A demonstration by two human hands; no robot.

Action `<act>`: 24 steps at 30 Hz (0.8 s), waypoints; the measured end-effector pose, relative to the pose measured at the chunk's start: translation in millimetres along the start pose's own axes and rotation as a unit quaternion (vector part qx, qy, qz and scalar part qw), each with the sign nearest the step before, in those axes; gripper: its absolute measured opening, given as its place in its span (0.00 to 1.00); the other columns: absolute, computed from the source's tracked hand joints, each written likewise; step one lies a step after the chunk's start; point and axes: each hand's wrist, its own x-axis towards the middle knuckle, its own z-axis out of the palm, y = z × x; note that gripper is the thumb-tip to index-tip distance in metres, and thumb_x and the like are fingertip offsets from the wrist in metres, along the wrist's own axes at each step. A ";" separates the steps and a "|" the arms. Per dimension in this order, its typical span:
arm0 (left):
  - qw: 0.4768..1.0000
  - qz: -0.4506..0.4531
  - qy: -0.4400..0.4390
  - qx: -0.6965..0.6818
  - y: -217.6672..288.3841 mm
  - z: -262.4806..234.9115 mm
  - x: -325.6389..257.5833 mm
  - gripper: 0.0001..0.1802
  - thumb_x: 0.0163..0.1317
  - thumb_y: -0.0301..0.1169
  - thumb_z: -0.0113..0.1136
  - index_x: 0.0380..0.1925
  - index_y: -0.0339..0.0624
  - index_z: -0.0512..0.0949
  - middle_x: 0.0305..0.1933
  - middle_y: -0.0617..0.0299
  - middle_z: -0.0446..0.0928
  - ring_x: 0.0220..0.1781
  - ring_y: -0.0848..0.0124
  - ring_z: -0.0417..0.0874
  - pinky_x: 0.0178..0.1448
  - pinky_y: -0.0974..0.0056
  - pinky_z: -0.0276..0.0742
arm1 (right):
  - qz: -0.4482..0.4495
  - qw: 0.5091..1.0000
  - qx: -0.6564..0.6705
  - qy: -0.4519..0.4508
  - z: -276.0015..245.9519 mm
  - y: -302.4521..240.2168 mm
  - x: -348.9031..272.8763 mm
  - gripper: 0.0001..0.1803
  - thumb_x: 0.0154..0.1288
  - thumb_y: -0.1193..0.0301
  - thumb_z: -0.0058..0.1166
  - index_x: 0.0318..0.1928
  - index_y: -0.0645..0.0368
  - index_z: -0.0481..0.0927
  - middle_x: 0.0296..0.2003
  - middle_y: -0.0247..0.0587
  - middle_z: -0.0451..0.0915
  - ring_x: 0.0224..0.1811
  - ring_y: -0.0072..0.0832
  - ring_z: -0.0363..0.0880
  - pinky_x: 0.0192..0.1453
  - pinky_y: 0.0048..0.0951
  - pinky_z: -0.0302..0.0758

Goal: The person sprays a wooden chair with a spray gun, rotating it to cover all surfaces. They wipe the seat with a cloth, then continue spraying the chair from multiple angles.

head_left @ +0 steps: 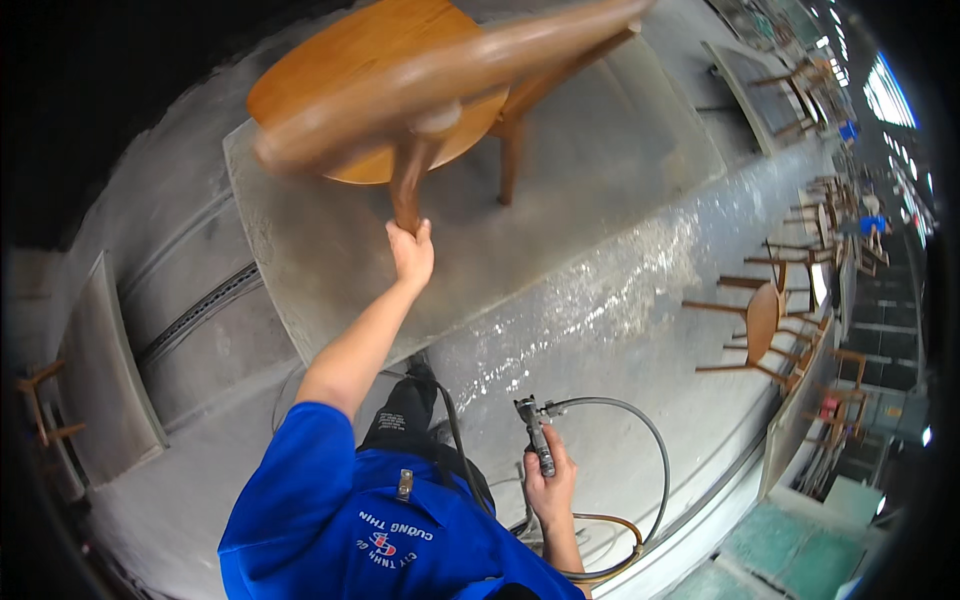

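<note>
A wooden chair [360,60] with an orange-brown seat is tilted above a flat grey board [600,190], partly blurred by motion. My left hand [410,255] is stretched forward, its fingers closed around the end of one chair leg. Low and to the right, my right hand [552,485] grips a metal spray gun [535,432] by its handle. The gun points away from me, well apart from the chair. A grey hose [655,430] loops from the gun toward my right forearm. How far the chair rests on the board cannot be made out.
Several wooden chairs [762,322] stand along the right side, some on boards. Farther off at right is a person in blue [873,224]. Another board [110,380] lies at left beside a slotted floor track [200,310]. A dark hose [452,420] runs near my legs.
</note>
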 end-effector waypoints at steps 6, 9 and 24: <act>0.944 0.163 -0.200 0.207 -32.4 -15.9 18.3 0.22 0.68 0.39 0.61 0.52 0.33 0.73 0.40 0.40 0.82 0.49 0.43 0.83 0.57 0.48 0.76 | 0.103 0.977 0.188 0.024 -13.5 68.1 -92.1 0.22 0.71 0.71 0.55 0.63 0.65 0.76 0.32 0.38 0.85 0.35 0.23 0.81 0.42 0.28 0.77; 0.937 0.046 -0.269 0.217 -54.3 -85.0 22.8 0.13 0.68 0.36 0.55 0.37 0.35 0.79 0.28 0.51 0.81 0.33 0.58 0.85 0.39 0.56 0.79 | 0.152 0.942 0.298 0.023 -32.9 92.0 -123.3 0.20 0.80 0.60 0.44 0.56 0.63 0.77 0.30 0.34 0.83 0.22 0.13 0.68 0.27 0.19 0.65; 0.817 -0.482 -0.209 0.240 -254.0 -387.3 -300.6 0.11 0.65 0.33 0.53 0.35 0.37 0.80 0.29 0.51 0.81 0.26 0.63 0.82 0.26 0.56 0.77 | -0.027 0.889 0.446 0.101 -146.5 77.2 -189.6 0.44 0.62 0.25 0.40 0.37 0.61 0.70 0.31 0.43 0.78 0.33 0.32 0.82 0.20 0.20 0.65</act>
